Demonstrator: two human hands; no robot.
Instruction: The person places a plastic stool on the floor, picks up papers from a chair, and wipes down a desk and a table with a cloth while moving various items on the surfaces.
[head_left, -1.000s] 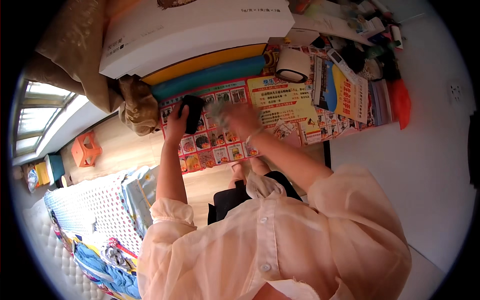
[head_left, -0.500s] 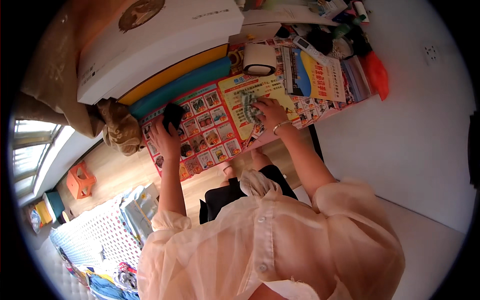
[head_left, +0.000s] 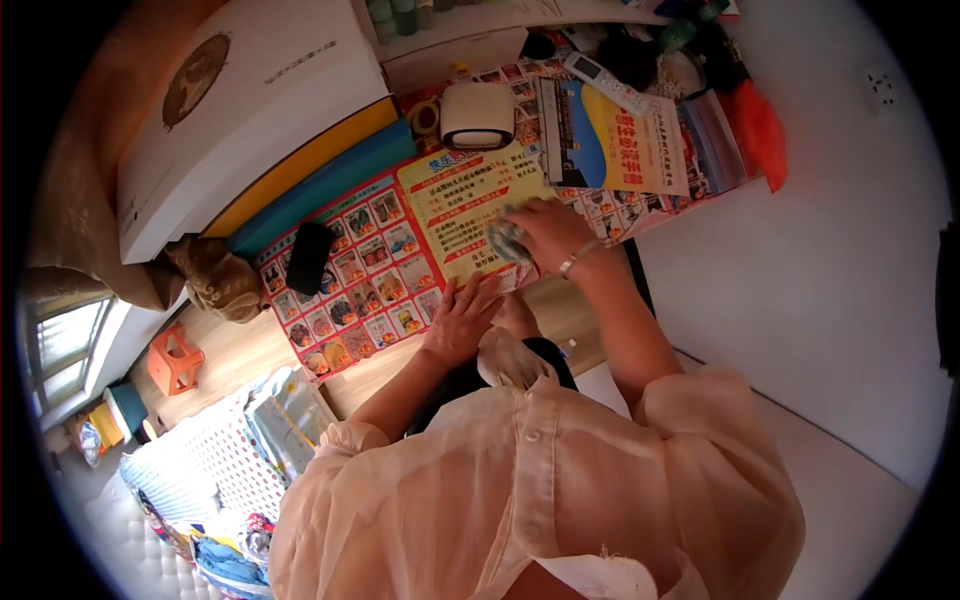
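Note:
My right hand (head_left: 556,236) is closed on a crumpled grey-green cloth (head_left: 508,241), pressing it to the yellow part of a printed sheet (head_left: 440,220) that covers the desk. A bracelet circles that wrist. Flat at the desk's front edge lies my left hand (head_left: 463,315), fingers spread, holding nothing. Toward the left of the sheet, a black phone (head_left: 310,258) rests alone. Beyond the cloth stands a white rounded device (head_left: 477,116) with a dark front. Part of the cloth is hidden under my right fingers.
A big white box (head_left: 250,110) sits on yellow and teal boxes at the back left. To the right are a booklet (head_left: 620,140), a white remote control (head_left: 605,82) and a red plastic bag (head_left: 760,135). An orange stool (head_left: 175,360) stands on the floor at left.
My left hand has left the phone and moved right to the desk's front edge. The phone lies on the sheet. My right hand has brought the cloth a little nearer to me.

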